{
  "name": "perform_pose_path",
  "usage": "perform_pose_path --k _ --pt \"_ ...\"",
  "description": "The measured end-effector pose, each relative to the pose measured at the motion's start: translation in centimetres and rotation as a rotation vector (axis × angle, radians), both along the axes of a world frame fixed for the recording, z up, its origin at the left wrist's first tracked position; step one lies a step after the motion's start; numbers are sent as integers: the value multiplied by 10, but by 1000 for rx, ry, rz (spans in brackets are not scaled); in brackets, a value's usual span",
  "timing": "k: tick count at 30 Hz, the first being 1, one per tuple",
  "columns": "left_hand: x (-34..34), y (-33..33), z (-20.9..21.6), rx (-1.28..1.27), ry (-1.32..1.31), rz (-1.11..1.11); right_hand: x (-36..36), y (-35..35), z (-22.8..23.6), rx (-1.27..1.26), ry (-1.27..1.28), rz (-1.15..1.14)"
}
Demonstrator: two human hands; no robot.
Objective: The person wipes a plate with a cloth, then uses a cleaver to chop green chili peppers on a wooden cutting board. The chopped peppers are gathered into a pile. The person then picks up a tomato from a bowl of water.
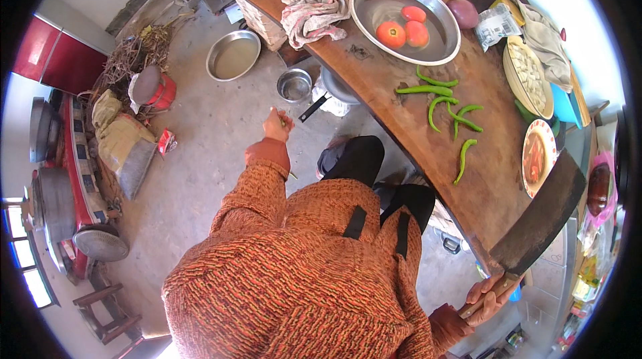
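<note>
My right hand [487,300] is wrapped round the wooden handle of a cleaver [540,217], whose broad dark blade points up and away over the table's right edge. Out over the floor on the left, my left hand [277,125] is closed, and something small and greenish shows at its fingers, too small to name. Several green chili peppers [425,90] lie loose on the wooden table [394,115]. Behind them stands a metal basin [405,59] of water with three tomatoes [391,35]. Beside the blade is a patterned dish [550,137] holding something reddish.
A crumpled cloth [314,11] lies left of the basin, an onion [463,13] right of it. A bowl of pale pieces [511,68] stands at the far right. On the floor are a basin [234,78], a pot [294,95], a handled pan [340,86] and a sack [120,135].
</note>
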State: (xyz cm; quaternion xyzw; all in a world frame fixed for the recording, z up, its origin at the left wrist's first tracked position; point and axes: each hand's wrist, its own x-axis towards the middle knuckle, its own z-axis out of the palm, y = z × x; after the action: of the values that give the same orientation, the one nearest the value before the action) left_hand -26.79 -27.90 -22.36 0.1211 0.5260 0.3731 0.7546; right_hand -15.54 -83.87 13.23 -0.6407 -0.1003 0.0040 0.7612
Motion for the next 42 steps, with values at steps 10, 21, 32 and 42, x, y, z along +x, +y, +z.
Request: perform_pose_path --k 10,21,32,42 --pt "7 150 -78 894 614 -330 11 -3 6 -18 -2 -15" --pt "-27 -54 43 216 190 -538 -1 -1 -8 107 53 -52" --pt "79 -173 230 1202 106 -891 -2 -4 -22 259 34 -34" --pt "223 -232 296 2089 506 -844 -11 8 -26 317 91 -36"
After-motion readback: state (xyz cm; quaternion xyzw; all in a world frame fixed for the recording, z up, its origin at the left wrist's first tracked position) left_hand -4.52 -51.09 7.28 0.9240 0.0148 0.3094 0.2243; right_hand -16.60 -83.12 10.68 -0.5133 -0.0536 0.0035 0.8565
